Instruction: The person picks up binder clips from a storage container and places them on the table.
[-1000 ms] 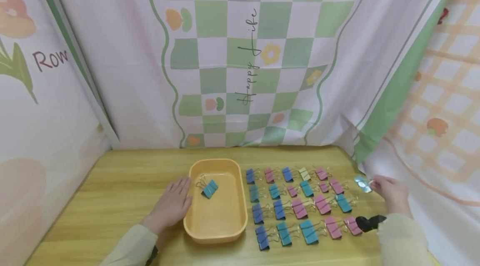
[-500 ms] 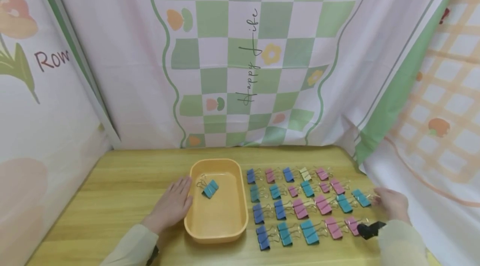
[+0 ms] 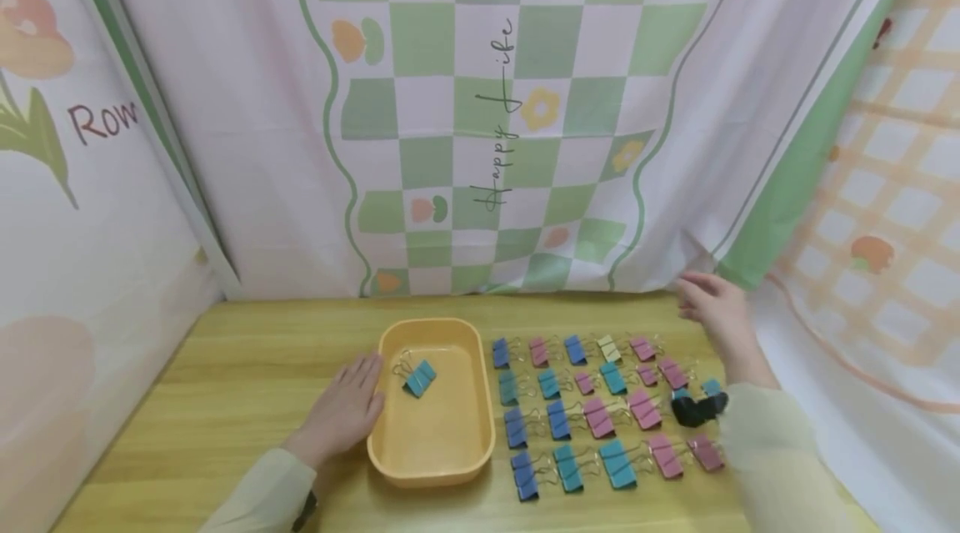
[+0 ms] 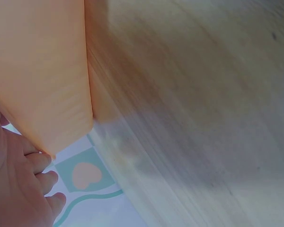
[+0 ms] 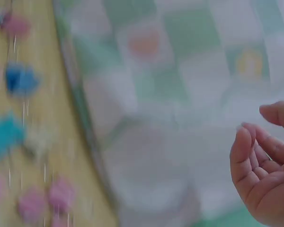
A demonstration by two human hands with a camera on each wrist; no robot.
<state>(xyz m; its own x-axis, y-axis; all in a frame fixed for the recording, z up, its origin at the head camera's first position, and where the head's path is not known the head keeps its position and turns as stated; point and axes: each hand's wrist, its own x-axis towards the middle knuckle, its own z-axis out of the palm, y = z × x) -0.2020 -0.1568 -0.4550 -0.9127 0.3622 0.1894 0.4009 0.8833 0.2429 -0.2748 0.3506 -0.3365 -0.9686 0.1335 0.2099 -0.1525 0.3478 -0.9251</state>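
Note:
My left hand [image 3: 337,412] lies with its straight fingers against the left side of a yellow plastic tray [image 3: 431,479]. In the left wrist view its fingertips touch the wall of the tray [image 4: 42,66]. A teal binder clip [image 3: 420,379] lies inside the tray. Over the back right of the table is my right hand [image 3: 718,323], holding nothing. The right wrist view shows this hand [image 5: 267,165] with loosely bent fingers and the thumb apart. Below and left of it, binder clips stand in rows, among them a pink clip [image 3: 642,349] and a partly hidden teal clip [image 3: 711,387].
Blue, pink, teal and pale yellow clips fill rows right of the tray, including a blue clip [image 3: 525,476] at the front. A black wrist strap piece [image 3: 699,409] overlaps the right end. A patterned curtain [image 3: 495,249] hangs behind the wooden table [image 3: 187,399].
My right hand has set a teal binder clip down at the right end of a row, let go, and moved up and left toward the table's back. The left hand has stayed put.

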